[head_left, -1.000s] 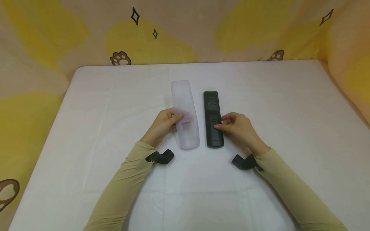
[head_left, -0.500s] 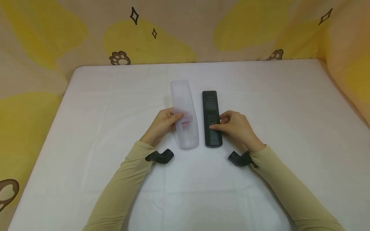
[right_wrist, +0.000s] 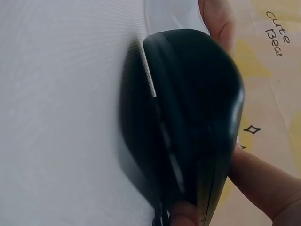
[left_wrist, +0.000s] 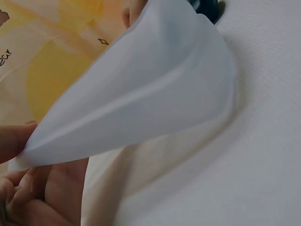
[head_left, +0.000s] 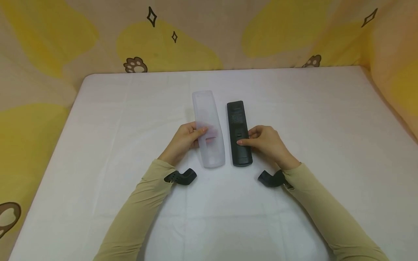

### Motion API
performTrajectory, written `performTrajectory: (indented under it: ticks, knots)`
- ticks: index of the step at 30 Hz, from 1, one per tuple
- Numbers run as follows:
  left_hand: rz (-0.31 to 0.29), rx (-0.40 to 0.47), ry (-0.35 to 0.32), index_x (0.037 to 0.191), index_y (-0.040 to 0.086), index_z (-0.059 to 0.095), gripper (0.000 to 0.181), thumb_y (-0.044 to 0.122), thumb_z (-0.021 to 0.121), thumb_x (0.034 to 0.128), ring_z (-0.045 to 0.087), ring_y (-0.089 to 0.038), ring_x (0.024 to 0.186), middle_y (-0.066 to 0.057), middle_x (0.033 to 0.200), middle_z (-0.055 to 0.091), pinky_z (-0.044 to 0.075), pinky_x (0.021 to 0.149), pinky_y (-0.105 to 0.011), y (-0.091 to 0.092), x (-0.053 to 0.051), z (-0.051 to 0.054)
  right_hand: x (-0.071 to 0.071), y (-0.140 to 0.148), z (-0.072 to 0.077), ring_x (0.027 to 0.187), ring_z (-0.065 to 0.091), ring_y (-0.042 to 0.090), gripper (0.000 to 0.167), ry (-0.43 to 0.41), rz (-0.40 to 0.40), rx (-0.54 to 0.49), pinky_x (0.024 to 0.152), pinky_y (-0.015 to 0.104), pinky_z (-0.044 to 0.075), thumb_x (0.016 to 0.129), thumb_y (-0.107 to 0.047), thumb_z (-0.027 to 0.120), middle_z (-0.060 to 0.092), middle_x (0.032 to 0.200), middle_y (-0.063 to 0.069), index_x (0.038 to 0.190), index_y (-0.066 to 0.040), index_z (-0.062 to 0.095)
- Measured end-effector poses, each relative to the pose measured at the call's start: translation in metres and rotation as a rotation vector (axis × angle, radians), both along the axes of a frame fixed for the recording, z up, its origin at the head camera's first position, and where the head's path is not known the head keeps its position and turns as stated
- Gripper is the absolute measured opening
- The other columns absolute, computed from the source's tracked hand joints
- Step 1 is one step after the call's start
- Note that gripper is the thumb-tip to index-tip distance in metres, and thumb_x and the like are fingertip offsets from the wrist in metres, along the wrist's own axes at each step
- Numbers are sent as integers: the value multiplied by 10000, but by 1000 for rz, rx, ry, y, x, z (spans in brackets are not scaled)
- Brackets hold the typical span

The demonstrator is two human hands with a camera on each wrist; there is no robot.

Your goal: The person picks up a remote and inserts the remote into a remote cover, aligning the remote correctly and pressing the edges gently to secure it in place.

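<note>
Between pinching fingers [head_left: 203, 129], the left hand [head_left: 183, 138] holds a long frosted plastic sleeve [head_left: 213, 156], the right hand [head_left: 267, 142] a black oblong plastic remote [head_left: 238, 121] (back up, perhaps; print illegible); seemingly an aligning step, next wanting steadiness.

Khaki sleeves [head_left: 135, 214]; curved black wrist pieces [head_left: 186, 177].

Spreads out as a broad white cloth-covered surface [head_left: 313, 116], rounded at the far corners and faintly creased. Hung about, from eight o'clock through twelve to three, with pale peach fabric [head_left: 228, 36] blotched in yellow. Printed with brown paw prints [head_left: 135, 66] at eight, just past ten and two o'clock, and black-outlined four-pointed stars [head_left: 151, 16] at eleven and two. Carries black "Cute Bear" lettering [right_wrist: 277, 28] at two o'clock in the right wrist view. Lit softly.
</note>
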State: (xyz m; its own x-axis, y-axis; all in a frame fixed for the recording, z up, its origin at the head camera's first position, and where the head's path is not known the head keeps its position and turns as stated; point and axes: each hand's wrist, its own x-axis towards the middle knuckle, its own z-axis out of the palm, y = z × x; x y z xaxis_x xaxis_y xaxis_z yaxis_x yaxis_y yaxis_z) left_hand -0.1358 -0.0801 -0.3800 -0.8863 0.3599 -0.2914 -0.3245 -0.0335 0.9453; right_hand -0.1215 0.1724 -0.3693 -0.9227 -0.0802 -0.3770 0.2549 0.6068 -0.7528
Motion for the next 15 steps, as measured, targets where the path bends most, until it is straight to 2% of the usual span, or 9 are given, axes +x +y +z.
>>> performTrajectory:
  ticks: [8,15]
  knots:
    - [8,0,-19,1236,-124,471,316,69,485,986,635,-290,1018,-249,1235,559,501,895,-388,-1,1,-1,-1,6,-4,663,553,146,469,-26,-10,-130,671,265,489,771,-280,780,650,784,28,1050,35,573]
    - [15,16,-13,1222,-141,464,310,54,484,983,642,-248,1009,-242,1198,576,503,892,-376,-1,0,-1,-3,9,-4,660,575,143,415,-22,8,-168,663,257,502,803,-252,748,654,752,7,1037,38,566]
